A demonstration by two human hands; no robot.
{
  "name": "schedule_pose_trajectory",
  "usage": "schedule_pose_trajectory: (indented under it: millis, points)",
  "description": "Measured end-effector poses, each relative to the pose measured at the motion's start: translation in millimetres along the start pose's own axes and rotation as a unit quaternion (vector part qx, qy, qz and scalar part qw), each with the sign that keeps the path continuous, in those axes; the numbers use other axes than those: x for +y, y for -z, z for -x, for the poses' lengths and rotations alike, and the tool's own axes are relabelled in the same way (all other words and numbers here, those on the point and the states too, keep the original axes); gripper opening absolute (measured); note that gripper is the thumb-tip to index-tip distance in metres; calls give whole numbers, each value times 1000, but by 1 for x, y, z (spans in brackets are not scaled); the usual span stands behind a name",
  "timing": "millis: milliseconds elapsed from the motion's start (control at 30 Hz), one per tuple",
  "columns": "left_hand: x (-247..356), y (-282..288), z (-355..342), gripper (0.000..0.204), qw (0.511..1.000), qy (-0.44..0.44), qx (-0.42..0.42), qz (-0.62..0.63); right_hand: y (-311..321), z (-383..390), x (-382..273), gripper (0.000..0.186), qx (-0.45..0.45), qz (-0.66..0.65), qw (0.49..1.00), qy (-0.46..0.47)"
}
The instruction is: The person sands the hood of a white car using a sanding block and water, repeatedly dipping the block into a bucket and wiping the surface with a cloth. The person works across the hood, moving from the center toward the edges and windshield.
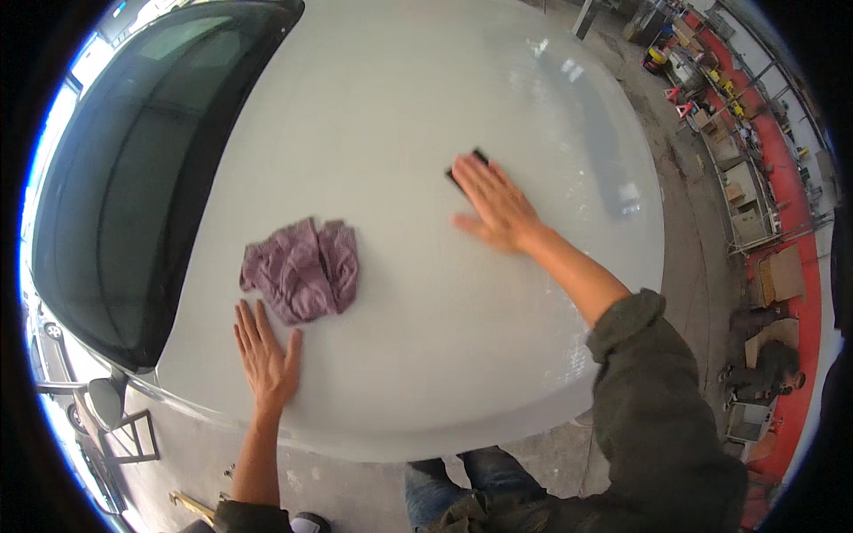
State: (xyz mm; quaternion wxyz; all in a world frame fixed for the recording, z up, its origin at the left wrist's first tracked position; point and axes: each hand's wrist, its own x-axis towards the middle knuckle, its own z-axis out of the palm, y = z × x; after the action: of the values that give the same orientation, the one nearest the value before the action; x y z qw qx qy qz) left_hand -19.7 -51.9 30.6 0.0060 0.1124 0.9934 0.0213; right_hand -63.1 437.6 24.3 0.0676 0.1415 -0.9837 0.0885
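My left hand (265,355) lay spread on the pale car hood (400,355), palm down, fingers straight, grasping nothing. The fingertips pointed toward the crumpled purple cloth (302,266), which lay just beyond that hand, bunched in folds on the hood, between my hand and the middle of the panel.

My right hand (498,209) reached farther across, over the middle of the hood. Its fingers were stretched out over a dark pad (481,155), with only dark corners of it showing past the fingertips and at their side, and the thumb stood apart from it. The hand was a little blurred, and I cannot tell whether the fingers gripped the pad or only pressed on it. The cloth and the pad were well apart.

A dark green sleeve (653,400) was folded back on my right forearm. The windshield (124,195) rose to my left, with the side mirror (107,402) near its lower end. My jeans (433,489) showed below the hood's near edge. Far to my right, a person in dark clothing (773,369) was low down near cluttered shelving (749,200).
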Motion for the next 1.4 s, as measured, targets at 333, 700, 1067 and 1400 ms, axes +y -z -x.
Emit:
schedule_pose_trajectory:
  millis: [333,700,1067,1400]
  points:
    - [-7,-6,11,84,1000,2,21,-13,2,130,-58,94,-127,-79,979,141]
    - [2,-2,8,81,1000,6,28,-3,-40,53,-97,95,20,-49,999,-8]
    - [4,-14,0,81,999,-7,51,-1,-5,38,63,92,50,-1,966,-253]
    - [-26,-19,6,79,998,-31,54,-12,-6,174,13,91,-21,-10,1000,-14]
